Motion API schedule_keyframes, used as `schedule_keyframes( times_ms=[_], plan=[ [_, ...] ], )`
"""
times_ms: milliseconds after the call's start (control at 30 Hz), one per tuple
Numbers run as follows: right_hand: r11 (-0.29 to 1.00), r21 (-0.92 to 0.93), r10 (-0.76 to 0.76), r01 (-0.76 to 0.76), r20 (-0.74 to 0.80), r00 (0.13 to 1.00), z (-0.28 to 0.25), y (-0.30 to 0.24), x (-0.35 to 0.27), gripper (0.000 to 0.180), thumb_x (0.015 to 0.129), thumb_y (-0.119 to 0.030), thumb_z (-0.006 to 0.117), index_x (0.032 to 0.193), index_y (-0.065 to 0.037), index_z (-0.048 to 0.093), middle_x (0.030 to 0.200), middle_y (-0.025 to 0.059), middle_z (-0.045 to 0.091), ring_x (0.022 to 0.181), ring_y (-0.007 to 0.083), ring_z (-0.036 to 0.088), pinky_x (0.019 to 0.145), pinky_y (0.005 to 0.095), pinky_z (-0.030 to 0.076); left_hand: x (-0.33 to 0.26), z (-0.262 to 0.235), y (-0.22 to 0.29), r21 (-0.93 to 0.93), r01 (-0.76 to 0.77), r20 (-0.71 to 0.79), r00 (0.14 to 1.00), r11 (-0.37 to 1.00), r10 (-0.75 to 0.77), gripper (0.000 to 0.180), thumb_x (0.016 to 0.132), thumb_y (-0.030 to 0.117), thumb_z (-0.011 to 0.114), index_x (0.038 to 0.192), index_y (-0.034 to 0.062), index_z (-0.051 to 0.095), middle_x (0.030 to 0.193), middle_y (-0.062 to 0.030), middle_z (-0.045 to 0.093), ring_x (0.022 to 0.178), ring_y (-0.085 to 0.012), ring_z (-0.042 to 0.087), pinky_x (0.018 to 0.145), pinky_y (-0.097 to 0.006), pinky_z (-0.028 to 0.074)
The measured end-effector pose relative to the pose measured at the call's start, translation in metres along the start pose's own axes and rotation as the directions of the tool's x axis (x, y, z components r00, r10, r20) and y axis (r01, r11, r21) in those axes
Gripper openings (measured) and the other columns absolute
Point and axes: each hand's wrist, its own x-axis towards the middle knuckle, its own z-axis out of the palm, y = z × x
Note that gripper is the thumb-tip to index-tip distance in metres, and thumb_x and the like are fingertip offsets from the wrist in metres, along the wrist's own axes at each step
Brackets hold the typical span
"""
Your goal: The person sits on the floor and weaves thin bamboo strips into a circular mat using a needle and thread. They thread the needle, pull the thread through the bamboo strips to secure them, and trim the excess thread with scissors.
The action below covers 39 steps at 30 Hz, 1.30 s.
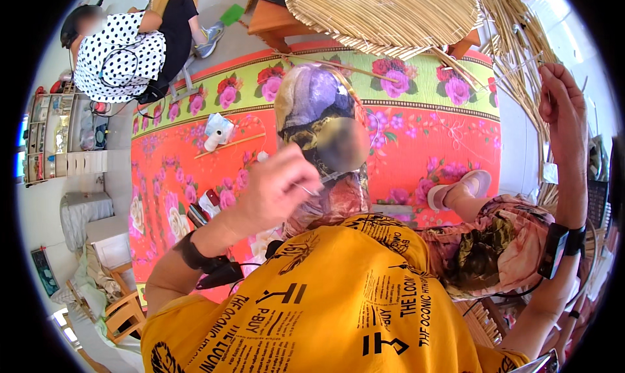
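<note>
My left hand [283, 185] is in front of my body, above my patterned trouser leg [311, 102]. It is smeared by motion, with its fingers curled closed. A thin, shiny piece [331, 176] shows by the fingertips, too blurred to name. Far out to the right, my right hand [561, 99] is raised, its fingers pinched together. From its fingertips a thin pale thread [526, 64] seems to run down to the left. Ahead of me a large panel of bound reed stalks [384, 11] lies on a low wooden table [277, 24].
A red floral mat [189, 135] covers the floor. On its left lie a white spool [213, 140], a thin stick [231, 145] and small dark items [198, 213]. Loose reeds [521, 41] are heaped at the far right. Another person [124, 54] sits at the far left.
</note>
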Motion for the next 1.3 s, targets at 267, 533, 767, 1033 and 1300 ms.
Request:
schedule_keyframes(
  times_ms=[267, 533, 767, 1033, 1300],
  plan=[
    [0.998, 0.004, 0.058, -0.058, 0.043, 0.997, 0.000, 0.003, 0.005, 0.019, 0.092, -0.023, 0.063, 0.103, -0.008, 0.064, 0.066, -0.0074, 0.046, 0.051, -0.0014, 0.037, 0.045, 0.0159, 0.028, 0.000, -0.104, -0.087, -0.830, 0.048, -0.372, 0.694, 0.555, -0.617, 0.010, 0.096, 0.017, 0.057, 0.090, 0.0095, 0.052, 0.071, 0.0051, 0.045, 0.054, -0.0018, 0.038, 0.044, -0.017, 0.026],
    [0.998, -0.032, 0.054, -0.054, 0.011, 0.998, -0.011, 0.017, 0.012, 0.015, 0.093, -0.022, 0.062, 0.101, -0.010, 0.064, 0.065, -0.0085, 0.046, 0.050, -0.0015, 0.037, 0.044, 0.0147, 0.026, -0.135, -0.127, -0.282, -0.952, -0.251, -0.201, 0.088, 0.174, -0.976, 0.009, 0.094, 0.011, 0.056, 0.092, 0.0040, 0.052, 0.078, -0.0058, 0.058, 0.063, -0.0131, 0.056, 0.051, -0.020, 0.044],
    [0.996, -0.033, 0.087, -0.088, -0.012, 0.996, -0.008, 0.017, 0.005, 0.012, 0.093, -0.021, 0.061, 0.095, -0.009, 0.063, 0.064, -0.0078, 0.045, 0.048, -0.0012, 0.036, 0.042, 0.0155, 0.026, -0.085, -0.084, -0.229, -0.962, -0.138, -0.273, 0.462, 0.236, -0.844, 0.010, 0.095, 0.008, 0.053, 0.104, 0.0039, 0.055, 0.083, -0.0076, 0.063, 0.069, -0.0152, 0.061, 0.059, -0.025, 0.052],
    [0.995, -0.020, 0.103, -0.102, 0.026, 0.994, 0.014, 0.002, 0.011, 0.012, 0.091, -0.020, 0.063, 0.095, -0.008, 0.063, 0.066, -0.0070, 0.048, 0.047, -0.0006, 0.038, 0.043, 0.0162, 0.029, 0.021, -0.051, -0.029, -0.069, 0.130, -0.151, 0.979, 0.989, -0.139, 0.022, 0.082, 0.009, 0.073, 0.095, 0.0045, 0.055, 0.074, -0.0037, 0.055, 0.064, -0.0123, 0.056, 0.057, -0.026, 0.046],
    [0.998, -0.044, 0.057, -0.054, 0.086, 0.995, 0.042, -0.022, 0.007, 0.013, 0.091, -0.021, 0.062, 0.091, -0.007, 0.062, 0.066, -0.0071, 0.049, 0.048, 0.0003, 0.039, 0.042, 0.0175, 0.028, 0.034, -0.042, -0.024, 0.239, -0.135, -0.273, 0.941, 0.962, 0.200, 0.012, 0.080, 0.006, 0.070, 0.085, 0.0054, 0.059, 0.076, -0.0047, 0.051, 0.065, -0.0173, 0.054, 0.060, -0.028, 0.045]
  ],
)
